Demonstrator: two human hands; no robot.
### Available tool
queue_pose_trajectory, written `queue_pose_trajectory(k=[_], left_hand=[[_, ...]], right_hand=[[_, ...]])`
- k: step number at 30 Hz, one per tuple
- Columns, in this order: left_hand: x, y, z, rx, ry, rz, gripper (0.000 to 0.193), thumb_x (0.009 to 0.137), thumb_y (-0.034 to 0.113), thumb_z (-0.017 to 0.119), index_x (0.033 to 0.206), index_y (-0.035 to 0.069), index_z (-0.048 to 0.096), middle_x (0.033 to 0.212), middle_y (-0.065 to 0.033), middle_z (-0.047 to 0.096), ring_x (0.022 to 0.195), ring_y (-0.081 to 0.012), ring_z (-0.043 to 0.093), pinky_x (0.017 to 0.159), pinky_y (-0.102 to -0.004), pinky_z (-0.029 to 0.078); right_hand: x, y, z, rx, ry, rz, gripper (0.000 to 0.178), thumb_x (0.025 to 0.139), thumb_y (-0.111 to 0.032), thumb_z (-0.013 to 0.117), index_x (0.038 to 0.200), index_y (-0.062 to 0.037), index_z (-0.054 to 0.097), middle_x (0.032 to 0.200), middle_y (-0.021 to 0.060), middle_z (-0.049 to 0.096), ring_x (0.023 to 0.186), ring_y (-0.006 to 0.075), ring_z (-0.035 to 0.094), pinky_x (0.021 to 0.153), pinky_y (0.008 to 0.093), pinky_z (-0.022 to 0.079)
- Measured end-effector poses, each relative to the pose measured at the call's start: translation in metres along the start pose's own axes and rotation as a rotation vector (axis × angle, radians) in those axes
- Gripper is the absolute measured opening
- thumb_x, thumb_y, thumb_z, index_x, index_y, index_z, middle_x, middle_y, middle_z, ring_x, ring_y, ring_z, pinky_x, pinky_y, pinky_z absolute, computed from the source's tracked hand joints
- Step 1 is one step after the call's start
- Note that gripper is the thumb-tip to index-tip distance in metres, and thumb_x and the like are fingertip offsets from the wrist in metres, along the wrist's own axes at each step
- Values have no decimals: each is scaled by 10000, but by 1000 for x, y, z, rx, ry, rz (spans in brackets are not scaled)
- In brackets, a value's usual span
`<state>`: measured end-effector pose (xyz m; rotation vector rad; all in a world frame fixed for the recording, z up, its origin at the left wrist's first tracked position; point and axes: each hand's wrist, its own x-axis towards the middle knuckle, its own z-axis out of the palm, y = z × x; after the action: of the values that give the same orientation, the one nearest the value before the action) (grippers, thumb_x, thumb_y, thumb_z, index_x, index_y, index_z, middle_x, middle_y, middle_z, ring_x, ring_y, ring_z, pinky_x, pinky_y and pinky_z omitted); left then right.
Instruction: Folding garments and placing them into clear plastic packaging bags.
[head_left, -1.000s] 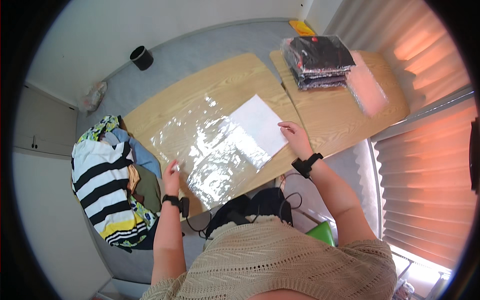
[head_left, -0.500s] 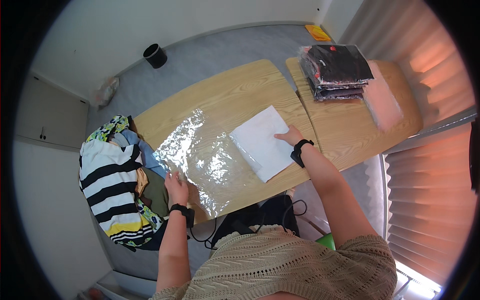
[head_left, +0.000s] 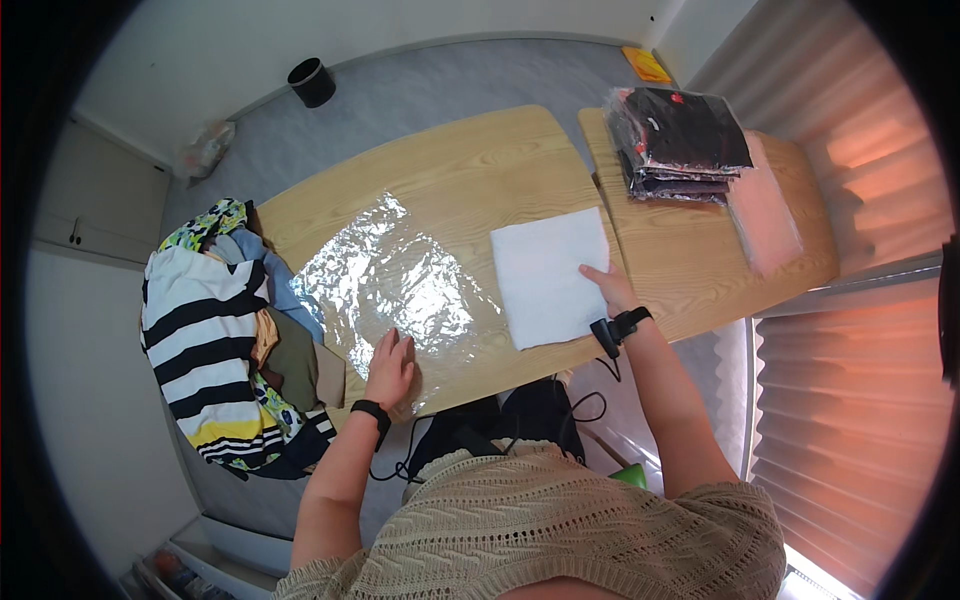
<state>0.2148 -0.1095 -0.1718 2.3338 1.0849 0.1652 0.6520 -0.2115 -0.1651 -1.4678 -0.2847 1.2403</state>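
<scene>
A clear plastic bag (head_left: 385, 245), crinkled and shiny, lies flat on the wooden table (head_left: 470, 150). My left hand (head_left: 390, 368) rests on its near part, fingers stretched out. To the right of the bag is a white square (head_left: 545, 275) that looks like folded cloth. At its right edge my right hand (head_left: 615, 288) grips it, the thumb on top and the other fingers mostly hidden. Both wrists wear black bands.
At the table's left end a heap of clothes (head_left: 205, 340) includes a striped top. A stack of bagged dark garments (head_left: 690, 140) and a pinkish flat package (head_left: 765, 220) lie on the second table at right. A black bin (head_left: 312, 85) stands beyond.
The white square has turned more upright to my view and shifted right with my right hand. My left hand has moved right, from the bag's left edge onto its near part; the bag lies more spread.
</scene>
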Motion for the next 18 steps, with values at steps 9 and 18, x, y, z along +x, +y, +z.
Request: queue_pose_trajectory(k=[9, 18], left_hand=[[30, 41, 8, -72, -27, 87, 472, 781, 95, 611, 1232, 26, 487, 1343, -235, 400, 1216, -395, 400, 1033, -435, 340], [44, 61, 28, -153, -86, 162, 473, 825, 128, 585, 1262, 3, 453, 1318, -240, 433, 1204, -395, 416, 1022, -419, 355]], right_hand=[[-71, -80, 36, -1052, 372, -775, 289, 781, -159, 684, 1028, -31, 603, 924, 168, 660, 843, 295, 639, 722, 365, 500], [-130, 48, 45, -1287, -577, -832, 251, 799, -172, 588, 1030, -74, 597, 793, 133, 588, 759, 298, 604, 663, 419, 483]])
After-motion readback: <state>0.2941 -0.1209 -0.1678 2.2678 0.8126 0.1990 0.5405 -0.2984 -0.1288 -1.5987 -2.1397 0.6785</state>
